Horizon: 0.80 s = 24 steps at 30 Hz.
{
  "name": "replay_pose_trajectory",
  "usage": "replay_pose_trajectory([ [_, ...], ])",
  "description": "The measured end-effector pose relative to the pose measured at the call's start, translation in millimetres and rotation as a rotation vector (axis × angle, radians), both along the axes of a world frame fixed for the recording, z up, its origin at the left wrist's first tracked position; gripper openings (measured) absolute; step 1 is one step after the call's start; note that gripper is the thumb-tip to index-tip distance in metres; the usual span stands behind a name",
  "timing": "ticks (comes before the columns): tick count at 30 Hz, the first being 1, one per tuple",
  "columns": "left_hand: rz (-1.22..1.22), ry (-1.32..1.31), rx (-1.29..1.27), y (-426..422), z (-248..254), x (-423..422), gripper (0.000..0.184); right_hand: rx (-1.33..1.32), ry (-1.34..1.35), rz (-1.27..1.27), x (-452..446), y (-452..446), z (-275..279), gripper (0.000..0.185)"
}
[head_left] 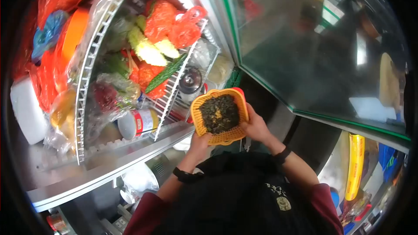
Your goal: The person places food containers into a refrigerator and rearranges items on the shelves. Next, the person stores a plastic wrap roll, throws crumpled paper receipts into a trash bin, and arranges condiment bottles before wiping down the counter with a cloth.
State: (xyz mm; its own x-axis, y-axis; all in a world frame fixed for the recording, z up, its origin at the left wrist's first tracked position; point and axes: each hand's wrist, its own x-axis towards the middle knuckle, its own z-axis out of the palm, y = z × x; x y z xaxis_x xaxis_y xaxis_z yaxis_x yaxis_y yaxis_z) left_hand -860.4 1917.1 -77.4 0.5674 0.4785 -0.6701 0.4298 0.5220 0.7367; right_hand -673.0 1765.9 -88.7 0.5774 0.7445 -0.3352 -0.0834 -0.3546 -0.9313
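Between my two hands is a yellow plastic basket with slotted sides, held in front of my body. Dark, chopped leafy stuff fills it, with a small yellowish patch in the middle; its exact kind cannot be made out. My left hand grips the near left rim, thumb on the edge. At the right side, my right hand is closed on the rim. Just beyond the basket, a jar with a dark lid stands in an open glass-door fridge.
White wire shelves hold a cucumber, pale gourds, red plastic bags and a tin. The fridge's glass door stands open at right. A yellow roll-shaped box lies lower right.
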Motion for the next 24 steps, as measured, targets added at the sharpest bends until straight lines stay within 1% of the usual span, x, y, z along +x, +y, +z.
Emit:
replay_pose_trajectory([
  [1,-0.086,-0.018,0.109,4.8,-2.6,-0.6,0.04,0.107,0.158,-0.02,1.4,-3.2,5.8,0.067],
  [2,-0.034,-0.055,0.08,3.3,6.5,8.0,0.039,0.265,0.056,-0.039,-3.3,-3.3,-22.5,0.069],
  [3,0.088,0.034,-0.03,5.1,6.2,7.9,0.031,0.243,0.333,-0.08,-1.8,-10.1,-5.3,0.072],
  [4,-0.446,0.09,0.226,9.7,-24.5,6.7,0.024,0.086,0.213,-0.043,1.5,-19.8,-0.6,0.074],
  [5,-0.896,0.062,0.566,13.6,-57.2,7.9,0.018,0.254,0.255,-0.261,2.2,-73.8,2.9,0.078],
  [6,-0.318,-0.066,-0.037,17.0,-10.7,5.0,0.019,-0.093,-0.003,-0.217,-6.8,-47.5,17.4,0.073],
  [7,-0.144,-0.04,-0.239,13.6,-2.8,22.7,0.019,-0.064,-0.044,-0.335,-13.4,-62.4,27.7,0.076],
  [8,-0.134,0.024,-0.273,31.7,-25.0,21.3,0.02,-0.054,-0.068,-0.393,-21.5,-77.9,32.7,0.076],
  [9,-0.222,0.068,-0.228,56.2,-54.0,22.2,0.021,-0.031,-0.01,-0.497,-31.6,-95.7,42.5,0.073],
  [10,-0.288,-0.01,-0.122,41.1,-44.3,38.6,0.027,0.015,0.049,-0.572,-42.0,-115.0,49.5,0.071],
  [11,-0.377,-0.02,-0.165,33.2,-51.6,54.7,0.027,0.036,0.02,-0.671,-55.4,-139.8,53.4,0.067],
  [12,-0.327,-0.014,-0.219,30.5,-54.6,64.1,0.031,0.076,-0.01,-0.738,-73.9,-160.4,61.1,0.063],
  [13,-0.259,-0.007,-0.258,34.5,-57.0,72.0,0.036,0.089,-0.06,-0.864,-94.4,-182.5,73.6,0.057],
  [14,-0.286,-0.035,-0.248,32.7,-53.6,66.1,0.036,0.032,-0.098,-1.01,-130.4,-211.9,95.0,0.052],
  [15,-0.319,-0.009,-0.291,29.9,-63.6,70.8,0.038,-0.028,-0.191,-1.164,-162.5,-241.0,105.1,0.046],
  [16,-0.353,0.023,-0.334,23.5,-68.7,77.9,0.041,0.015,-0.162,-1.443,-194.1,-265.7,120.9,0.037],
  [17,-0.382,0.017,-0.334,15.7,-63.6,80.9,0.041,-0.108,-0.252,-1.643,-228.7,-294.1,126.5,0.029],
  [18,-0.437,-0.005,-0.335,4.0,-56.7,82.7,0.041,-0.423,-0.472,-1.79,-268.3,-324.6,131.5,0.022],
  [19,-0.485,-0.027,-0.332,-4.4,-50.5,81.7,0.04,-0.316,-0.351,-2.079,-297.4,-337.8,159.0,0.021],
  [20,-0.492,-0.029,-0.328,-8.3,-50.0,80.7,0.04,-0.534,-0.513,-2.24,-353.2,-378.7,124.9,0.024],
  [21,-0.515,-0.022,-0.338,-9.1,-52.5,83.8,0.039,-0.42,-0.534,-2.363,-384.5,-398.1,120.1,0.028],
  [22,-0.535,-0.021,-0.351,-14.1,-52.1,82.8,0.039,-0.465,-0.436,-2.499,-416.2,-415.8,107.9,0.033],
  [23,-0.533,-0.025,-0.344,-22.1,-46.7,79.9,0.039,-0.499,-0.261,-2.521,-428.8,-424.1,107.7,0.042],
  [24,-0.519,-0.009,-0.339,-31.2,-40.7,77.4,0.039,-0.415,0.097,-2.534,-443.6,-424.5,104.9,0.048],
])
